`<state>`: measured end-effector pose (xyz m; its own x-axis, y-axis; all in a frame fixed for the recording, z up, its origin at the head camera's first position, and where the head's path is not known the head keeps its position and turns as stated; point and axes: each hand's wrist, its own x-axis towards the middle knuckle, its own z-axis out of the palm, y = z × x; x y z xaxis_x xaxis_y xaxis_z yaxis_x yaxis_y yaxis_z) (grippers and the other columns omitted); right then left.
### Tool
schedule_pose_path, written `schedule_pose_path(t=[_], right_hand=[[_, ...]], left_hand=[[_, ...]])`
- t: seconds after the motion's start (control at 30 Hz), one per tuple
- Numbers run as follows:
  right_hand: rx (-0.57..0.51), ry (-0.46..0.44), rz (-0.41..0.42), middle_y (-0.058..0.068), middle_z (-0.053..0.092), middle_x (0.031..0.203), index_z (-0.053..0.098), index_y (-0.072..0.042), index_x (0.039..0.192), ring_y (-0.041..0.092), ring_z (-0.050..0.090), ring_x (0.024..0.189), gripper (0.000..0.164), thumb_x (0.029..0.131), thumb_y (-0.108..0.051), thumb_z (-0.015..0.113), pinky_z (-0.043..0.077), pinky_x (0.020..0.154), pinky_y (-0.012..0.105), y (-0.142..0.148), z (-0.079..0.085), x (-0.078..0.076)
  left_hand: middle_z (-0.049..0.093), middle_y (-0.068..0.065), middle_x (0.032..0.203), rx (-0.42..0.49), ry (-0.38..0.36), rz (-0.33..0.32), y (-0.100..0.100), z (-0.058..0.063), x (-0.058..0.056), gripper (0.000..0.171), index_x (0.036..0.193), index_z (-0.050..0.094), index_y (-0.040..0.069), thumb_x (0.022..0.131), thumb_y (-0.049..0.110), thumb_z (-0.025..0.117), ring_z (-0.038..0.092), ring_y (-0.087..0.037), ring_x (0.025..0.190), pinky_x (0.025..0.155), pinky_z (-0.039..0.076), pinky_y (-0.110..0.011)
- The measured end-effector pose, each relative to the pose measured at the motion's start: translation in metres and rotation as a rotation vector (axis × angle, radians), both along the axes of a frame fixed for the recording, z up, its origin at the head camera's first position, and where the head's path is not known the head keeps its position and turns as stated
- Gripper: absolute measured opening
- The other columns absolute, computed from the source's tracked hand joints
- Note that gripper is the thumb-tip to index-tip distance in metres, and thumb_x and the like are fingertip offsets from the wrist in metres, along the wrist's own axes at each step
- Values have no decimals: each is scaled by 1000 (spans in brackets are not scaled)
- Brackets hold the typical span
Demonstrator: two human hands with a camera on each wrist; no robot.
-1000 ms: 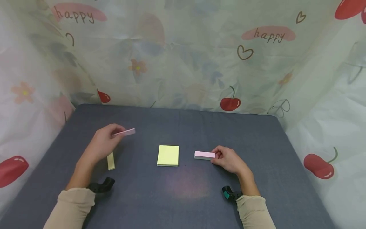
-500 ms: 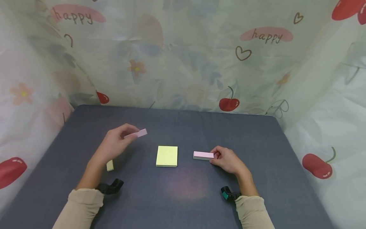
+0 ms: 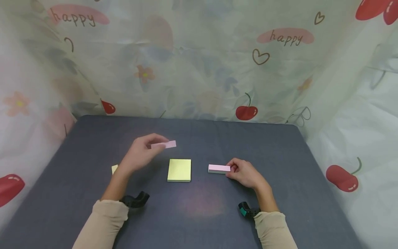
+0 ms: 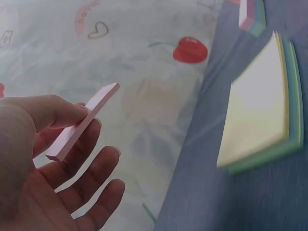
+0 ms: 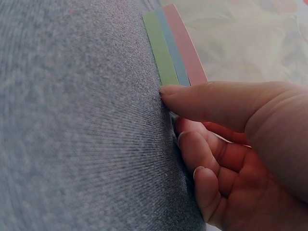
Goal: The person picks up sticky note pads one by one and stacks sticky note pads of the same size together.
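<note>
My left hand (image 3: pixel 141 152) pinches a thin pink sticky-note pad (image 4: pixel 86 120) between thumb and index finger, raised above the table; its other fingers are spread loosely in the left wrist view. Thumb and fingertips of my right hand (image 3: pixel 246 174) grip the right end of a narrow stack of sticky-note pads (image 3: pixel 216 168) lying on the table. Pink, blue and green layers (image 5: pixel 168 48) show along its side in the right wrist view. Between the hands lies a square stack of sticky notes (image 3: pixel 179 170), yellow on top, with blue and green layers beneath.
A narrow yellow sticky-note pad (image 3: pixel 114 168) lies on the left, mostly hidden behind the left forearm. The grey-blue tabletop (image 3: pixel 192 228) ends at a patterned curtain (image 3: pixel 199 69) at the back and sides. Each wrist wears a black device (image 3: pixel 136 200).
My left hand has carried the pink sticky-note pad rightward toward the square stack, its forearm now covering more of the yellow pad. The right hand keeps its grip; the view has shifted slightly.
</note>
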<state>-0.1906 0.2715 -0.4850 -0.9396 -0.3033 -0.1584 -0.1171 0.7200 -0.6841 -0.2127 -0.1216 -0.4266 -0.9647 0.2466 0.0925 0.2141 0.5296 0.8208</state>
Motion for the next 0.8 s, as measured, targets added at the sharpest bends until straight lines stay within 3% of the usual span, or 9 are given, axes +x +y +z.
schedule_pose_path(t=[0.23, 0.4, 0.6, 0.8], right_hand=[[-6, 15, 21, -1, 59, 78, 68, -14, 104, 12, 52, 67, 16, 90, -15, 76, 40, 62, 23, 1, -2, -1], [-13, 22, 21, -1, 59, 78, 68, -14, 103, 12, 51, 67, 16, 90, -15, 76, 40, 61, 23, 2, -1, 0], [-16, 29, 23, -2, 59, 77, 69, -14, 103, 11, 51, 66, 15, 90, -14, 77, 40, 61, 23, 2, -1, 0], [-8, 36, 13, -1, 60, 77, 69, -13, 101, 10, 51, 64, 15, 89, -14, 78, 41, 60, 23, 0, -1, 0]], left_hand=[[73, -2, 113, 51, 37, -76, 30, 5, -4, 19, 116, 74, 22, 98, 24, 68, 56, -23, 83, 66, 46, -34], [73, -1, 118, 75, 49, -124, 51, 6, -7, 20, 117, 74, 22, 99, 26, 67, 59, -20, 89, 71, 47, -35], [73, -1, 116, 132, 36, -186, 74, 4, -8, 20, 118, 74, 22, 100, 26, 66, 59, -21, 88, 71, 48, -35], [73, -2, 113, 206, 12, -203, 90, 2, -7, 19, 117, 74, 20, 100, 23, 67, 60, -24, 83, 68, 48, -32]])
